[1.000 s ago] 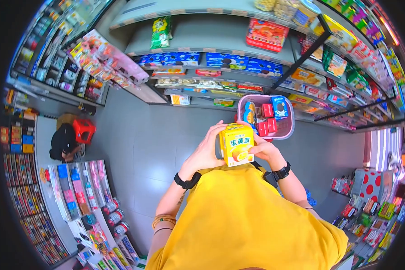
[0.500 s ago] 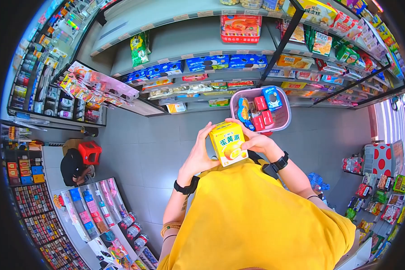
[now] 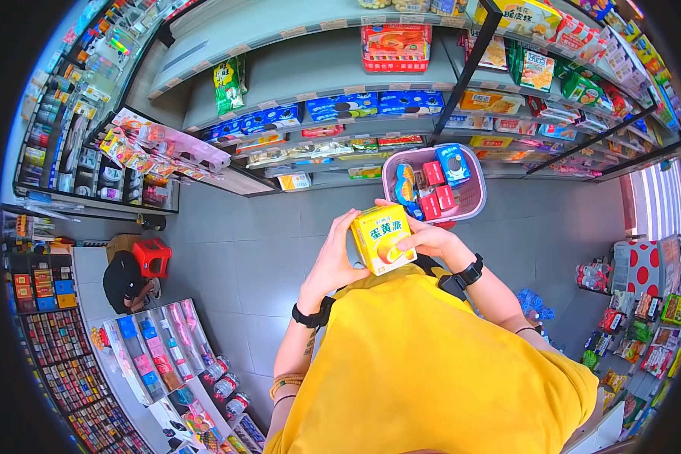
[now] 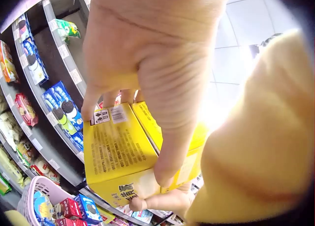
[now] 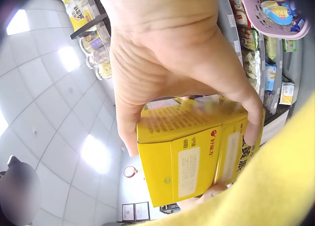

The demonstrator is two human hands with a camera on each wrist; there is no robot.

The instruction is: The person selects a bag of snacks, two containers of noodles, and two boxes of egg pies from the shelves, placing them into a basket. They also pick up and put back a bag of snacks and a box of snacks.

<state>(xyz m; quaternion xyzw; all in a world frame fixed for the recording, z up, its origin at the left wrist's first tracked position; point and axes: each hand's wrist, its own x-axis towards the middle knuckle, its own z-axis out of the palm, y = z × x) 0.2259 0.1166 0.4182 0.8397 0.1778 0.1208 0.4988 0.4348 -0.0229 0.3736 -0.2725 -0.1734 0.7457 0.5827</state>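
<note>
A yellow carton of egg yolk pies point(image 3: 384, 238) is held between both hands in front of the chest, its printed front tilted up toward the head camera. My left hand point(image 3: 331, 253) grips the carton's left side, the thumb low along its edge in the left wrist view. On the other side my right hand point(image 3: 433, 240) grips it, with the thumb lying over the front face. Small printed text and a barcode show on one side of the carton point(image 4: 118, 142) in the left wrist view. Pale stamped panels on the carton point(image 5: 189, 169) face the right wrist camera.
Beyond the hands stands a pink basket point(image 3: 474, 208) holding red boxes point(image 3: 433, 173), a blue box point(image 3: 453, 165) and a blue-and-yellow pack point(image 3: 405, 184). Shelves point(image 3: 325, 64) of packaged snacks run behind it. At left, a person in black point(image 3: 122, 281) is near a red stool point(image 3: 152, 258).
The head view has turned, so the shelves and basket sit further left in it. Both hands keep hold of the carton, which leans a little differently than a second ago.
</note>
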